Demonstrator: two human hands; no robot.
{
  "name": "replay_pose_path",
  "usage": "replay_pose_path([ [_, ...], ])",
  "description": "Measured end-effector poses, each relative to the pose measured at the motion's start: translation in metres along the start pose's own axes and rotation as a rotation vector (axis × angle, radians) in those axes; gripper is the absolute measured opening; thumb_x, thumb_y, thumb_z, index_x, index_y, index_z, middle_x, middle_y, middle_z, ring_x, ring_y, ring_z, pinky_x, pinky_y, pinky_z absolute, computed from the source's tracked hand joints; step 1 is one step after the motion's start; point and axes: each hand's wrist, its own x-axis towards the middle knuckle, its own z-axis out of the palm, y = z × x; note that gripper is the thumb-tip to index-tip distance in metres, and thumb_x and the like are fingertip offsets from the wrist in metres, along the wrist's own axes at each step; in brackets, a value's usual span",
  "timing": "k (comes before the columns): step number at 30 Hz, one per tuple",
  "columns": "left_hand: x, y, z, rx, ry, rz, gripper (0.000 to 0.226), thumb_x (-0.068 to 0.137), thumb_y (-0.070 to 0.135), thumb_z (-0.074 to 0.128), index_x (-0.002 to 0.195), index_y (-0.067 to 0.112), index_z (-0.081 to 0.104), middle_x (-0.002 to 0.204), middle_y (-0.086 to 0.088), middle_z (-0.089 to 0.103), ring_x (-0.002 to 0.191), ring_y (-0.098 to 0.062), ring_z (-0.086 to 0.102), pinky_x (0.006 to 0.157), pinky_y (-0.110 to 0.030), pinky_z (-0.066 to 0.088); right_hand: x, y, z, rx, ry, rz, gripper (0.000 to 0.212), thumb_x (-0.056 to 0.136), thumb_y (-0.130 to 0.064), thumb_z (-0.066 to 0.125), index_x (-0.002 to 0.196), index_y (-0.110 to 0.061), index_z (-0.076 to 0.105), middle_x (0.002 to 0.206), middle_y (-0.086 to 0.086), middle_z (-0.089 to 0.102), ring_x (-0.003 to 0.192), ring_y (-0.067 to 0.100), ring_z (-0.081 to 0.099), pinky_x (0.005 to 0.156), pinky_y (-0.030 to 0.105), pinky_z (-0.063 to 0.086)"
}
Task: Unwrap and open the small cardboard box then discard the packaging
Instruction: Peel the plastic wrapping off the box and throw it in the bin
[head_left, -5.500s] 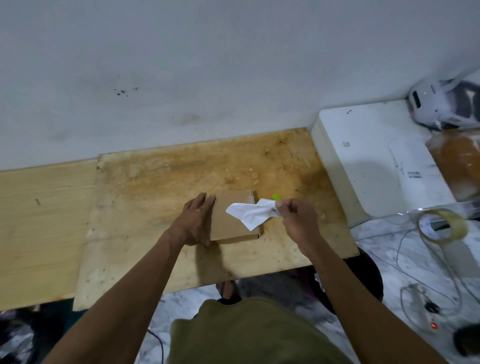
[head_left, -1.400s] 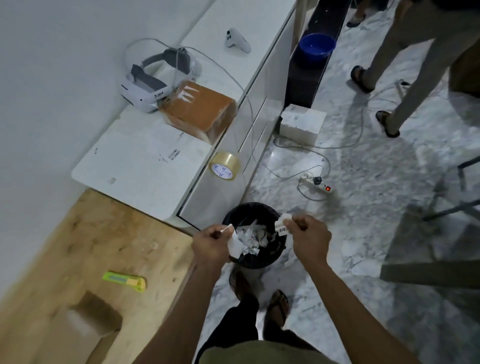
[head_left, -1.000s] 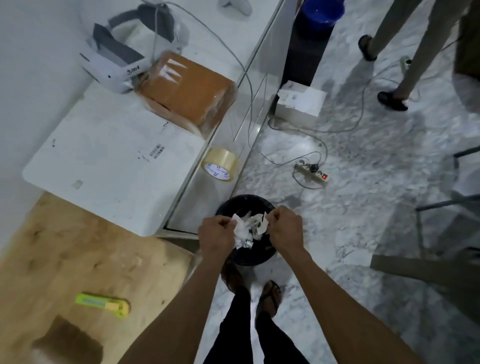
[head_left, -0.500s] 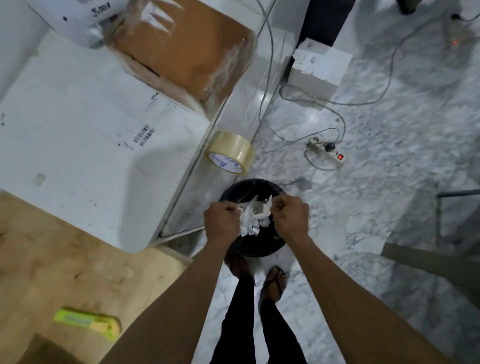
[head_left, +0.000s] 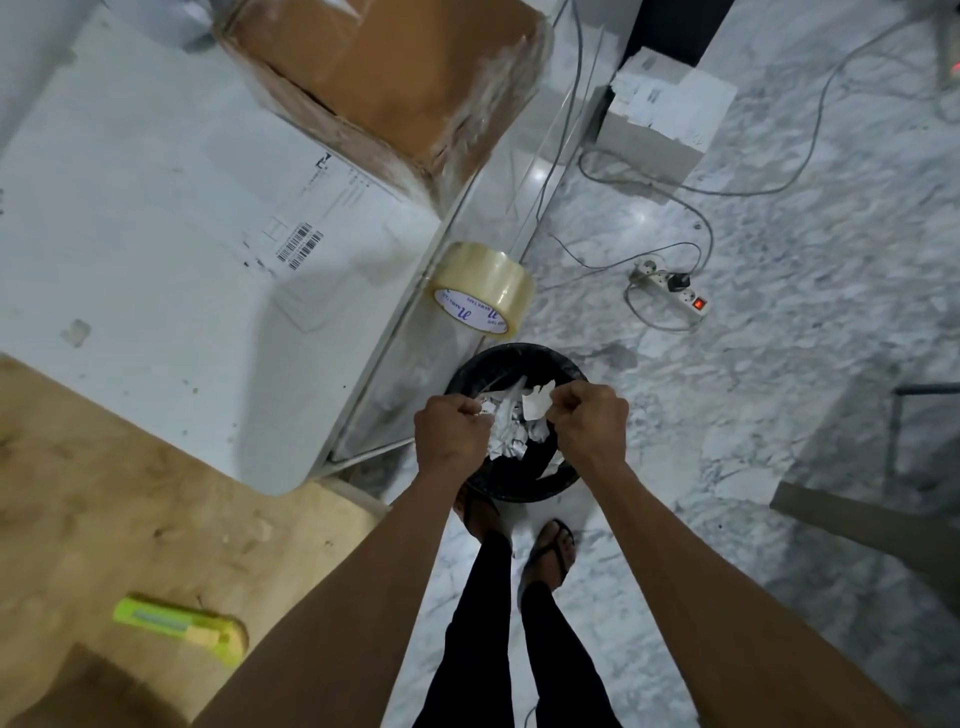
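Observation:
Both my hands hover over a black waste bin (head_left: 540, 488) on the marble floor. My left hand (head_left: 449, 431) pinches a scrap of white paper (head_left: 496, 408), and my right hand (head_left: 589, 423) pinches another white scrap (head_left: 535, 405). More torn white paper pieces (head_left: 511, 441) lie inside the bin below them. A corner of the small brown cardboard box (head_left: 88, 686) shows at the bottom left on the wooden table (head_left: 119, 519), partly out of frame.
A yellow-green utility knife (head_left: 179, 629) lies on the wooden table. A white counter (head_left: 171, 249) carries a large brown taped box (head_left: 395, 67) and a roll of clear tape (head_left: 483, 293) at its edge. On the floor are a white box (head_left: 665, 114) and a power strip (head_left: 672, 291) with cables.
From peeling paper off the box at the table, I have turned to the bin. Over the last second my hands stayed over it, tearing the white paper, and the view tilted further down.

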Motion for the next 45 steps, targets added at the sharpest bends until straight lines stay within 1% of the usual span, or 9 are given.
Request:
replay_pose_path([
  [9,0.0,-0.004,-0.001,-0.029,-0.011,-0.006,0.016,0.077,0.019,0.08,0.088,0.009,0.075,0.09,-0.008,0.075,0.086,-0.019,0.07,0.083,-0.02,0.052,0.001,0.003,0.002,0.036,-0.014,0.021,0.009,0.08,-0.003,0.071,0.088,0.001,0.074,0.074,0.016,0.072,0.065,0.03,0.068,0.069,0.043,0.059],
  [16,-0.013,0.002,-0.013,-0.041,-0.044,0.055,0.017,0.078,0.019,0.08,0.091,0.01,0.074,0.067,0.006,0.064,0.069,-0.008,0.062,0.084,-0.02,0.051,-0.014,0.002,-0.009,0.094,0.018,0.064,0.02,0.088,-0.011,0.066,0.101,0.002,0.072,0.093,0.02,0.073,0.085,0.032,0.069,0.086,0.042,0.055],
  [20,-0.034,0.016,-0.031,-0.073,-0.03,0.099,0.016,0.077,0.016,0.081,0.09,0.01,0.074,0.073,0.005,0.066,0.072,-0.009,0.062,0.08,-0.021,0.053,-0.026,-0.011,-0.026,0.161,0.013,0.091,0.034,0.083,-0.019,0.075,0.113,-0.003,0.069,0.097,0.012,0.072,0.092,0.024,0.066,0.085,0.026,0.047],
  [26,-0.061,0.026,-0.053,-0.103,0.01,0.151,0.025,0.077,0.019,0.082,0.096,0.005,0.073,0.073,-0.003,0.068,0.072,-0.015,0.064,0.079,-0.027,0.056,-0.041,-0.026,-0.048,0.123,-0.06,0.082,0.041,0.08,-0.012,0.075,0.119,-0.005,0.066,0.107,0.012,0.07,0.1,0.025,0.066,0.094,0.034,0.052],
  [28,-0.065,0.025,-0.056,-0.098,0.024,0.17,0.027,0.077,0.021,0.082,0.096,0.004,0.073,0.071,-0.002,0.066,0.071,-0.015,0.063,0.079,-0.028,0.055,-0.044,-0.025,-0.048,0.114,-0.068,0.068,0.037,0.081,-0.012,0.074,0.117,-0.005,0.067,0.106,0.013,0.07,0.097,0.025,0.067,0.094,0.038,0.053],
  [33,-0.066,0.015,-0.057,-0.067,0.036,0.179,0.025,0.079,0.023,0.081,0.096,0.005,0.073,0.071,-0.001,0.066,0.075,-0.016,0.065,0.08,-0.026,0.052,-0.045,-0.022,-0.041,0.035,-0.019,0.029,0.013,0.088,-0.01,0.064,0.096,-0.006,0.073,0.092,0.015,0.074,0.073,0.023,0.065,0.077,0.024,0.05],
  [36,-0.065,0.009,-0.057,-0.046,0.046,0.186,0.021,0.078,0.023,0.08,0.091,0.007,0.074,0.072,-0.003,0.068,0.078,-0.018,0.067,0.084,-0.028,0.053,-0.044,-0.019,-0.033,-0.003,-0.05,0.022,0.019,0.093,-0.007,0.056,0.102,-0.004,0.073,0.1,0.016,0.073,0.078,0.027,0.066,0.084,0.034,0.056],
  [40,-0.063,0.002,-0.06,-0.05,0.029,0.179,0.016,0.079,0.02,0.079,0.089,0.008,0.075,0.069,-0.002,0.066,0.075,-0.014,0.065,0.086,-0.027,0.053,-0.041,-0.016,-0.023,-0.001,-0.06,0.001,0.021,0.091,-0.002,0.058,0.107,-0.003,0.072,0.112,0.014,0.071,0.1,0.028,0.066,0.09,0.031,0.051],
  [45,-0.056,-0.002,-0.064,-0.079,0.011,0.157,0.014,0.077,0.02,0.08,0.086,0.011,0.074,0.065,0.001,0.065,0.071,-0.012,0.064,0.085,-0.026,0.054,-0.041,-0.022,-0.019,0.054,-0.02,0.017,0.018,0.083,0.002,0.063,0.095,-0.005,0.074,0.095,0.012,0.074,0.091,0.023,0.068,0.087,0.027,0.052],
])
